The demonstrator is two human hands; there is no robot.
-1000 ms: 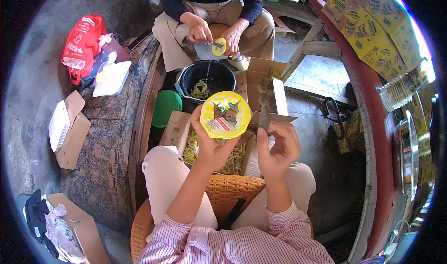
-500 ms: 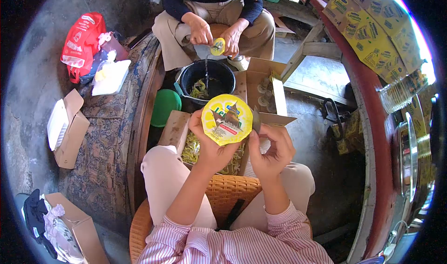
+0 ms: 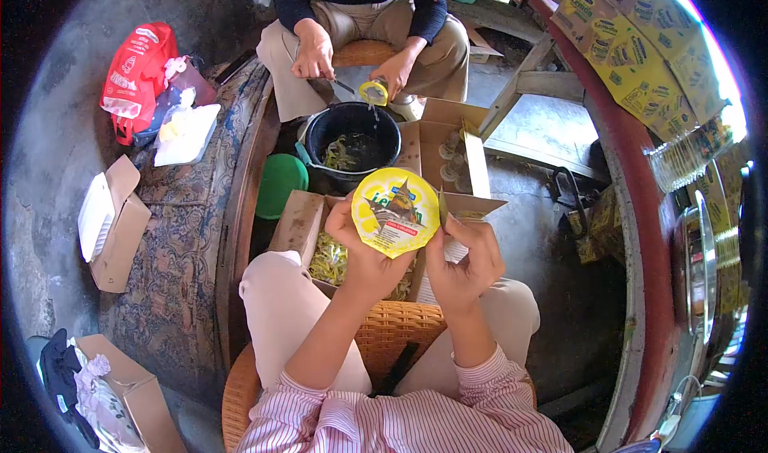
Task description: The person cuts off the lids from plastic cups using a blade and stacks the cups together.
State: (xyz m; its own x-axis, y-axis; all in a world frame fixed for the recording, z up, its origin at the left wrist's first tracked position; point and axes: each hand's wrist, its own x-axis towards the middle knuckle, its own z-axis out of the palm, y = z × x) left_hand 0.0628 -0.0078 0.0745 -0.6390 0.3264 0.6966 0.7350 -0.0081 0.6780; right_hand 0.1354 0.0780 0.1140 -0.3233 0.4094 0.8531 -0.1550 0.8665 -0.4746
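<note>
My left hand (image 3: 373,267) clamps a round yellow lemon-printed lid (image 3: 398,231) above an open brown cardboard box (image 3: 294,227) | right hand (image 3: 470,267) pinched on thin grey blade (image 3: 443,208) | I judge its rim within blade's reach

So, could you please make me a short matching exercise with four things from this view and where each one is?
Things:
1. Yellow cup
2. Black bucket
3. Red bag
4. Green disc

Places:
A. Below the co-worker's hands, with yellowish pieces inside
B. In the left hand
C. Just to the left of the bucket
D. At the upper left, beside a clear-wrapped white item

Pairs: 1-B, 2-A, 3-D, 4-C
</note>
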